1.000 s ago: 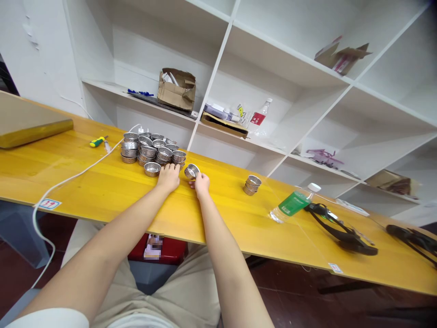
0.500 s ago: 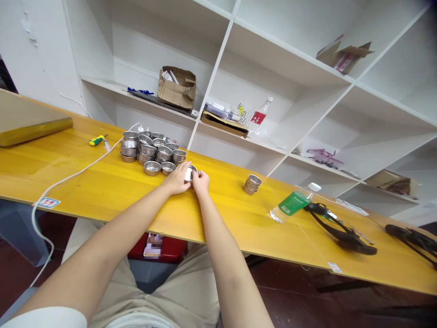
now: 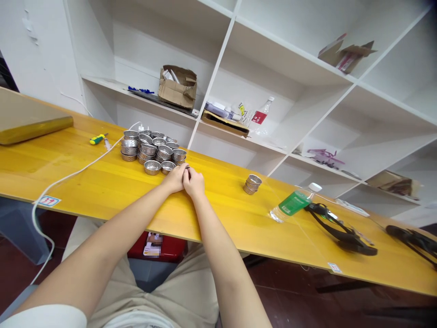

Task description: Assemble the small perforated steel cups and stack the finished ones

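Note:
My left hand point(image 3: 175, 178) and my right hand point(image 3: 194, 183) are pressed together over the table, fingers curled in. Between them they grip a small metal strainer basket, now almost wholly covered by the fingers; only a dark sliver shows at the top. Just beyond my left hand stand two single strainer baskets point(image 3: 152, 167), side by side. Behind these, a cluster of stacked strainer baskets point(image 3: 147, 150) with perforated sides fills the back of the table. Farther right, a short separate stack of strainer baskets point(image 3: 252, 184) stands upright.
A green-labelled bottle point(image 3: 293, 203) and black head straps point(image 3: 341, 232) lie to the right. On the left are a screwdriver point(image 3: 97, 139), a white cable point(image 3: 78, 173) and a large flat box point(image 3: 34, 120). White shelves point(image 3: 273, 82) rise behind the table point(image 3: 225, 205).
My hands have closed together, covering the strainer basket whose open top and white inside showed before. My right hand has shifted slightly left. Other things stay in place.

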### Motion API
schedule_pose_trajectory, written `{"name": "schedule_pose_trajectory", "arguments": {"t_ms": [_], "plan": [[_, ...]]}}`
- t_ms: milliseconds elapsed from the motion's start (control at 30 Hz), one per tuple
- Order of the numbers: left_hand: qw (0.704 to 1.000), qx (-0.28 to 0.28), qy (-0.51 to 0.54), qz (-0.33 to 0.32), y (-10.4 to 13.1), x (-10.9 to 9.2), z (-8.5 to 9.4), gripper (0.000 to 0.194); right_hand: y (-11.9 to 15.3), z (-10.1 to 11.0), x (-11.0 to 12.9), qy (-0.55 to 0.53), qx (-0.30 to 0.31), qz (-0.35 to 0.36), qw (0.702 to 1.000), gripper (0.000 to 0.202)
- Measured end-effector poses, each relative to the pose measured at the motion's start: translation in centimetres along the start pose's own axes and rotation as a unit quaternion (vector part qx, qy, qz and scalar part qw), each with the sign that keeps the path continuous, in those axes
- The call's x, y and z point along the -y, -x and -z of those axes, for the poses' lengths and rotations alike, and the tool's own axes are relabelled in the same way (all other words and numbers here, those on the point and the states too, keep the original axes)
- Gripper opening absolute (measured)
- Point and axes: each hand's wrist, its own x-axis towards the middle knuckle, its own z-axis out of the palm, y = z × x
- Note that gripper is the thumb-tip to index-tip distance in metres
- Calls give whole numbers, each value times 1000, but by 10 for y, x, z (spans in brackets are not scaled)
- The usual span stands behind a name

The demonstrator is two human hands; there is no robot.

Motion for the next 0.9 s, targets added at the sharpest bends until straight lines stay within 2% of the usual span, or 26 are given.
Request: {"name": "schedule_pose_trajectory", "arguments": {"t_ms": [100, 333, 500, 667, 767, 900], "plan": [[1000, 8, 9, -4, 0, -1, 0, 46, 0, -1, 1, 26, 28, -16, 999, 32], [999, 21, 38, -11, 0, -7, 4, 41, -3, -1, -2, -35, -21, -54, 998, 30], [999, 36, 40, -3, 2, -12, 7, 37, -6, 0, -2, -20, -8, -110, 994, 36], [999, 31, 40, -19, 3, -11, 8, 35, -9, 2, -7, -103, 12, -159, 982, 44], [999, 33, 32, -20, 4, -8, 7, 41, -11, 2, -12, -141, 24, -189, 971, 45], [999, 49, 12, -7, 4, -5, 4, 63, -11, -1, -16, -149, 31, -197, 968, 44]]}}
